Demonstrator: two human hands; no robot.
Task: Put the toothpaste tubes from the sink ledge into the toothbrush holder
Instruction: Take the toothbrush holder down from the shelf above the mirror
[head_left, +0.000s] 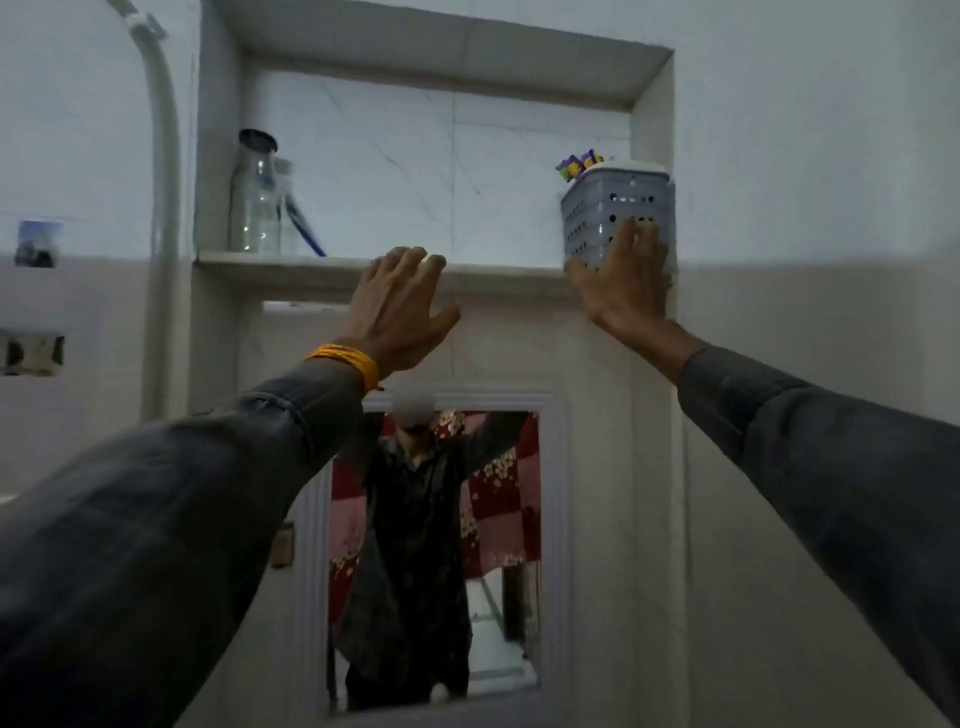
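Dark-sleeved arms reach up: right hand (623, 275) spread flat, steadying the toothbrush holder (615, 213) on the niche shelf (291, 260), left hand (400, 301) open, empty; no toothpaste tubes visible.

The shelf (332, 258) is free in the middle; a glass bottle (255, 197) blocks its left end, the grey holder (615, 208) fills its right corner.
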